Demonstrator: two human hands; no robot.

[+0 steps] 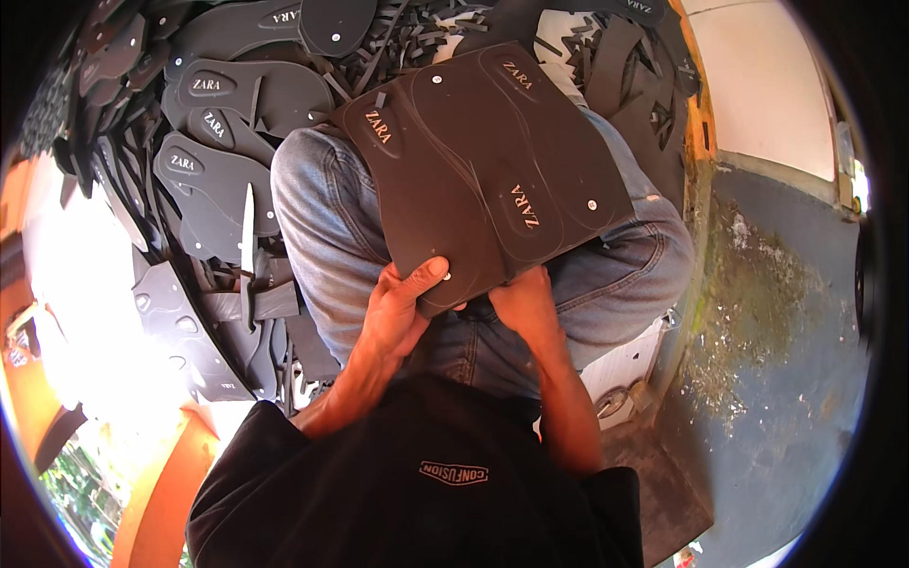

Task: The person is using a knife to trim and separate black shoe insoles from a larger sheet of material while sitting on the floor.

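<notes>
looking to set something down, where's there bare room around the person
Apparently bare: the blue-grey surface right of the green stain, and the brown slab beside the right sleeve. Crowded: left of the legs, with black cutouts and a knife; a black sheet spans the legs.

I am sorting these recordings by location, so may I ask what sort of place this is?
Probably a small footwear workshop, perhaps an informal one. The signs: a dark sheet with sole outlines, sole-shaped pieces piled at the left, and a knife lying among them.
</notes>
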